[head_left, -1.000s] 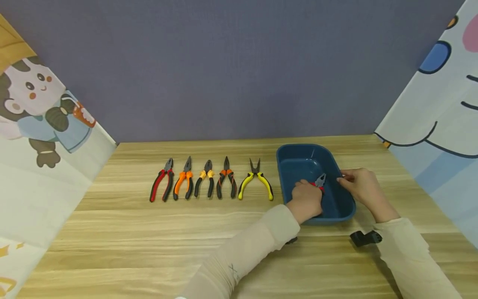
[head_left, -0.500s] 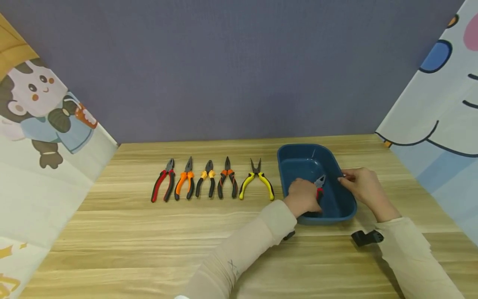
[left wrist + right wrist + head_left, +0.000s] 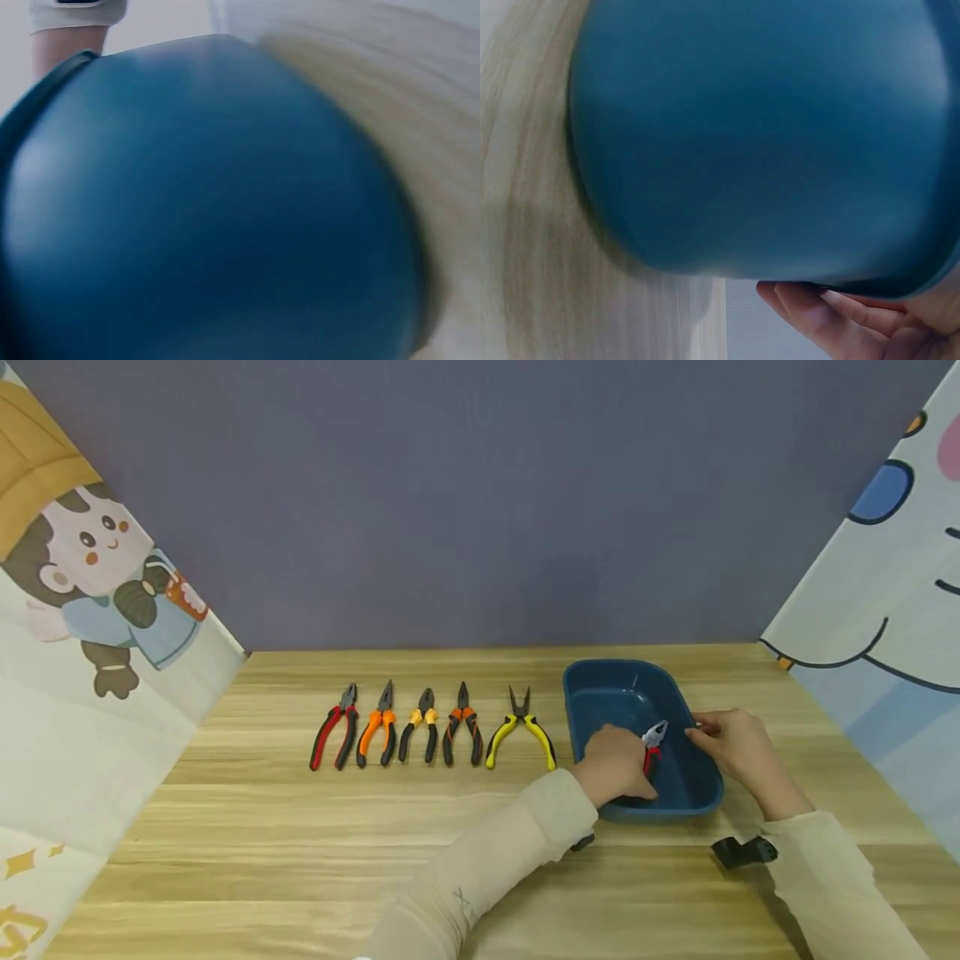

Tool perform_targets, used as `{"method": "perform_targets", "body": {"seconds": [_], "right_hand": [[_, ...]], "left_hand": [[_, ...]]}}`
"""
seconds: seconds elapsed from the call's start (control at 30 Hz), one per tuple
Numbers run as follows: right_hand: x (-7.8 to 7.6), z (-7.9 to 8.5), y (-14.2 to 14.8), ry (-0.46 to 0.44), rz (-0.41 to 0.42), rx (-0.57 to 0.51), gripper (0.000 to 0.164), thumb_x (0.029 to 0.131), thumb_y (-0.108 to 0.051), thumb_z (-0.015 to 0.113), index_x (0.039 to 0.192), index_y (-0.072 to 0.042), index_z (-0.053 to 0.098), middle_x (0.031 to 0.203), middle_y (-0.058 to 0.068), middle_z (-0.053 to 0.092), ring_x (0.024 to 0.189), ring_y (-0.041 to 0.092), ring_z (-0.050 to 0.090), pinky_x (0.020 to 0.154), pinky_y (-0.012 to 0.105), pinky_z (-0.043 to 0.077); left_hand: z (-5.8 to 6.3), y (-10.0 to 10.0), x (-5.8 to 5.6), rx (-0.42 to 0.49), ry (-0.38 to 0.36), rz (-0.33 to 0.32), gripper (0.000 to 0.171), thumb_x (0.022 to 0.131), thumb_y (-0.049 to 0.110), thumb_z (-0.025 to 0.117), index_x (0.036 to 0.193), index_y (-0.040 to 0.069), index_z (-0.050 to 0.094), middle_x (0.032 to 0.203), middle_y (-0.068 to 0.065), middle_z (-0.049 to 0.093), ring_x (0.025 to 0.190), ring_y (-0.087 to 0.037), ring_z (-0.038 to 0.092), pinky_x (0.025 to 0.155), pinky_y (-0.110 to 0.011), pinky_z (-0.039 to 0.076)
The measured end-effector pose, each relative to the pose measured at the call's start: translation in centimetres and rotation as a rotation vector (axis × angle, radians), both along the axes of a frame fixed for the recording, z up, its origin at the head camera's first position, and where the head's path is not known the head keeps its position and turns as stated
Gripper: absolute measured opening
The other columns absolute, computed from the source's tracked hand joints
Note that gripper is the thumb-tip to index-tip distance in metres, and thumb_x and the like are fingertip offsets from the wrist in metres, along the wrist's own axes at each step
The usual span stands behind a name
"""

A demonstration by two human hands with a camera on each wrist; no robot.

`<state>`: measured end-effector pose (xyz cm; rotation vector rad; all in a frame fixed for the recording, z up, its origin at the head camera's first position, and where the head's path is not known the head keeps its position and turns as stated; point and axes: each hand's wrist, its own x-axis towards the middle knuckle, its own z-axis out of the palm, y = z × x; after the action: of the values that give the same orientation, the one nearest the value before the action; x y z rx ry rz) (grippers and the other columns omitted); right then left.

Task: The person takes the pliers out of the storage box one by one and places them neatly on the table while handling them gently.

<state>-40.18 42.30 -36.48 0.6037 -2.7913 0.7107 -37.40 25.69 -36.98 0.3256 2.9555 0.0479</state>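
My left hand reaches into a blue plastic bin and holds a pair of pliers with red handles by the handle end. Their grey head points away from me; the hand covers part of the handles, and its fingertips are hidden. My right hand pinches the bin's right rim, thumb at the inner side. In the right wrist view its fingers lie against the outside of the bin wall. Only the outer bin wall fills most of the left wrist view.
Left of the bin, several pliers lie in a row: red-black, orange-black, yellow-black, black-orange and bright yellow. A grey panel stands behind the wooden table. A black wrist device hangs by the right sleeve.
The red-handled pliers have turned in the bin, so their handles now point more toward me. The left hand has shifted slightly. The right hand keeps its hold on the rim.
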Motion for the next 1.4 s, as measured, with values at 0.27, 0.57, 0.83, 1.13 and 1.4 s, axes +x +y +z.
{"method": "perform_targets", "body": {"seconds": [0.27,0.57,0.83,1.13,1.4], "right_hand": [[0.2,-0.3,0.3,-0.014,-0.01,0.017,0.028,0.085,-0.004,0.066,0.103,0.018,0.063,0.079,0.025,0.067,0.076,0.042,0.065,0.064,0.05,0.051],[0.3,-0.7,0.4,0.0,-0.011,0.033,0.028,0.082,-0.003,0.065,0.101,0.018,0.063,0.076,0.023,0.067,0.072,0.039,0.065,0.064,0.05,0.05],[0.5,-0.9,0.6,-0.001,-0.002,0.012,0.027,0.082,-0.002,0.067,0.101,0.016,0.064,0.074,0.021,0.068,0.072,0.037,0.065,0.063,0.049,0.05],[0.6,-0.8,0.5,0.04,0.007,0.011,0.027,0.082,-0.001,0.066,0.101,0.018,0.063,0.075,0.021,0.068,0.074,0.039,0.066,0.066,0.051,0.051],[0.3,-0.6,0.2,0.033,0.013,0.012,0.028,0.084,-0.003,0.066,0.102,0.018,0.063,0.08,0.024,0.068,0.076,0.041,0.066,0.067,0.051,0.051]], "left_hand": [[1.7,0.0,1.1,-0.003,0.063,-0.033,0.058,0.064,0.065,0.074,0.099,0.019,0.066,0.102,0.007,0.06,0.094,-0.01,0.054,0.068,-0.022,0.048],[3.3,-0.8,2.7,0.038,0.115,-0.031,0.073,0.062,0.066,0.075,0.111,0.014,0.059,0.094,0.001,0.055,0.077,-0.012,0.053,0.058,-0.024,0.046],[4.4,-3.0,4.1,0.062,0.133,-0.087,0.079,0.064,0.065,0.074,0.119,0.011,0.057,0.099,-0.001,0.056,0.08,-0.013,0.054,0.063,-0.024,0.048],[4.4,-6.7,5.6,0.124,0.104,-0.2,0.076,0.066,0.059,0.076,0.118,0.007,0.057,0.097,0.001,0.056,0.084,-0.01,0.052,0.06,-0.02,0.044],[4.2,-11.8,6.1,0.27,0.011,-0.207,0.076,0.07,0.05,0.078,0.126,0.004,0.053,0.111,-0.005,0.059,0.093,-0.017,0.058,0.073,-0.028,0.049]]}}
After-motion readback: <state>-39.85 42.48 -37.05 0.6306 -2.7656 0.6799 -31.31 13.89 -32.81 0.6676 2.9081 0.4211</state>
